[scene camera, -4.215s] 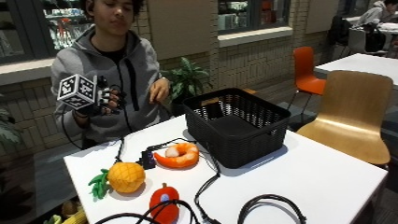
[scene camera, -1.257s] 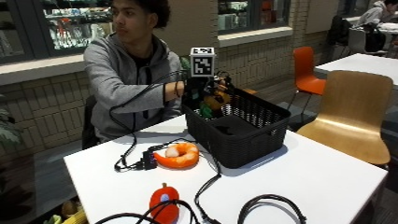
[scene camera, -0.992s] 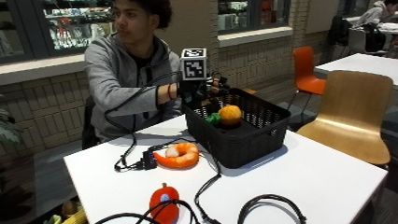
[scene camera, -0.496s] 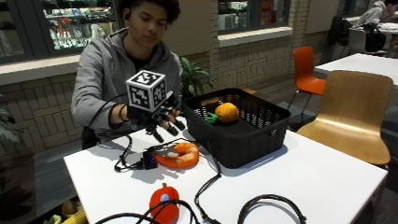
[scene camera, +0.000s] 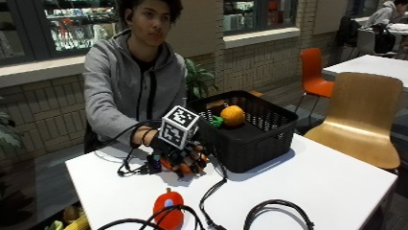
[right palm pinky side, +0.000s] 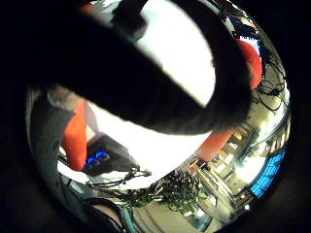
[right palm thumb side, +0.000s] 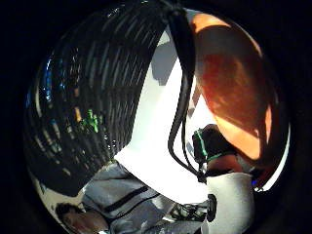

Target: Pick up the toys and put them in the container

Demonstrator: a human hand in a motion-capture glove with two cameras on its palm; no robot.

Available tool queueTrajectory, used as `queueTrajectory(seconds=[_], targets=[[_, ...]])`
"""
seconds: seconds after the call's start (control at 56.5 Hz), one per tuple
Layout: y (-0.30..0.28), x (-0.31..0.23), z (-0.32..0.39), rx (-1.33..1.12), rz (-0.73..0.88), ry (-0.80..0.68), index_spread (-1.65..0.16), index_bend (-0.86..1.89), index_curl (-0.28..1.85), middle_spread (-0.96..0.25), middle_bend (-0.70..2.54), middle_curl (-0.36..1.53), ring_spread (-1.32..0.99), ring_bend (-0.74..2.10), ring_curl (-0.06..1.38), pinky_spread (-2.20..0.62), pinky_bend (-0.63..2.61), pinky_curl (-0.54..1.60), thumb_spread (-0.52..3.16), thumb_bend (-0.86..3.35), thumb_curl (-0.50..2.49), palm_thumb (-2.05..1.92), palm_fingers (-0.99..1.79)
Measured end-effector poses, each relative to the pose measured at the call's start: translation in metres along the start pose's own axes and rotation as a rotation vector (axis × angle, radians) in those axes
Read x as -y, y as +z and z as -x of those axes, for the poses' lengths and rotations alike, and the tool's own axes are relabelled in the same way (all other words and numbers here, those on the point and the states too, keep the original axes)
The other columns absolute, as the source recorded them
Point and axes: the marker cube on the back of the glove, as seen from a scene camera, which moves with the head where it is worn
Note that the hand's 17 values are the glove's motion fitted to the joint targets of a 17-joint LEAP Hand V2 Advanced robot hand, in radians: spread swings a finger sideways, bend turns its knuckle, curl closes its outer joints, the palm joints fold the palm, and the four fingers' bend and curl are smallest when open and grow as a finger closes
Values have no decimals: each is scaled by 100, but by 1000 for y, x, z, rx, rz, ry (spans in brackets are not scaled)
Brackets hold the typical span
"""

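- A white desk [scene camera: 331, 182] is seen in a room with brick walls, big windows and orange and wooden chairs.
- A black basket [scene camera: 255, 139] is set on the desk, and an orange toy fruit [scene camera: 232, 115] with a green leaf part is seen lying inside it.
- The gloved right hand [scene camera: 182, 155] is lowered over an orange ring-shaped toy [scene camera: 185, 165] on the desk, just beside the basket.
- The fingers [scene camera: 191, 163] are curled down around the ring-shaped toy and are touching it.
- In the thumb side palm view, the orange ring-shaped toy [right palm thumb side: 234, 87] fills much of the picture, with the basket wall [right palm thumb side: 97, 97] close beside it.
- A red toy [scene camera: 168, 208] is seen near the front edge of the desk, well apart from the hand.
- Black cables [scene camera: 280, 215] are laid in loops on the desk near the red toy.
- No words or labels can be read.
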Motion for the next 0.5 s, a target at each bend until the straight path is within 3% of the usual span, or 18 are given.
queueTrajectory(seconds=[0.142,0.266,0.496], targets=[[3,2,1,4,-132,28,-32,25,23,5,16,25,-3,33,32,-5,110,36,159,12,40,47,19],[0,-1,4,-27,-287,57,-31,17,24,-1,25,29,-13,62,41,-21,111,37,169,28,43,62,57],[-54,-23,6,-7,-422,83,-32,16,26,-14,38,40,-31,90,56,-34,118,45,149,33,60,81,66]])
